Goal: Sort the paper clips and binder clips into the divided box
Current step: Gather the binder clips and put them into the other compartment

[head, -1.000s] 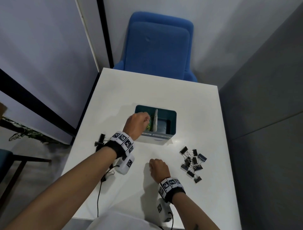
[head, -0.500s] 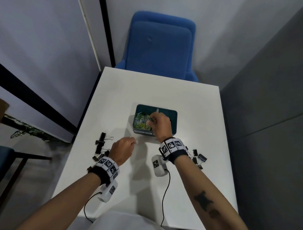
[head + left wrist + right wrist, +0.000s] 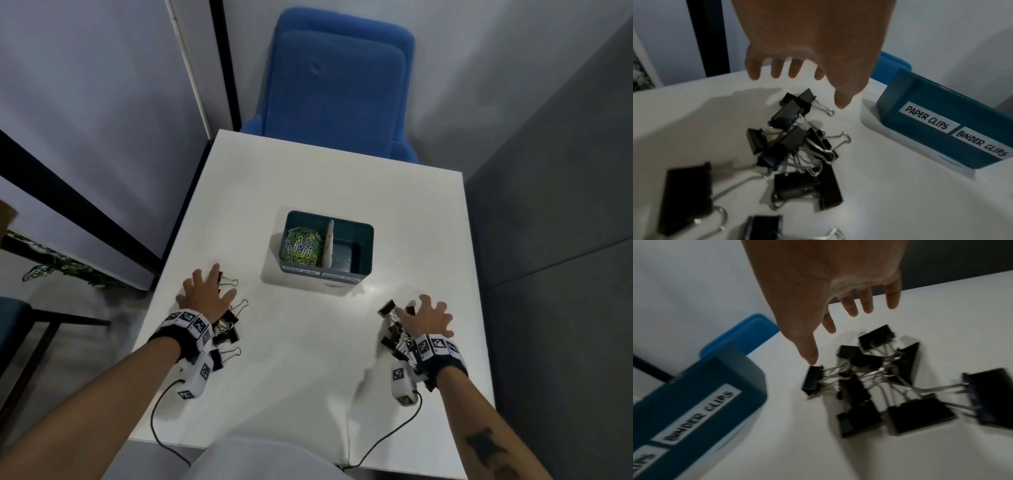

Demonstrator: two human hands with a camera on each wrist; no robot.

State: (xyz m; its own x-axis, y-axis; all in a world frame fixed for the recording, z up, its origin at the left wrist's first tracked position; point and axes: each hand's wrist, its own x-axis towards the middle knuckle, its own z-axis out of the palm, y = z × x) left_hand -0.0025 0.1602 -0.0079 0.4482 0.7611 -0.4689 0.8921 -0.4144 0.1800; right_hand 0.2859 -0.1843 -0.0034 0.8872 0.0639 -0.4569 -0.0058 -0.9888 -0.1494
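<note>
A teal divided box (image 3: 356, 272) stands mid-table, labelled PAPER CLIPS (image 3: 927, 119) and BINDER CLIPS (image 3: 980, 146). Coloured paper clips (image 3: 301, 245) fill its left compartment; the right compartment looks bare. My left hand (image 3: 205, 294) hovers with spread fingers above a pile of black binder clips (image 3: 795, 146) at the table's left. My right hand (image 3: 426, 318) hovers the same way, fingers spread, over a second pile of black binder clips (image 3: 875, 378) at the right. Neither hand holds anything.
A blue chair (image 3: 337, 85) stands beyond the white table's far edge (image 3: 342, 150). Walls close in on the left and right. Wrist-camera cables (image 3: 161, 411) trail off the near edge. Bare table lies between the two piles.
My right hand has left the box and moved back right over its pile. My left hand slid left over its pile. Both hands opened from curled to spread.
</note>
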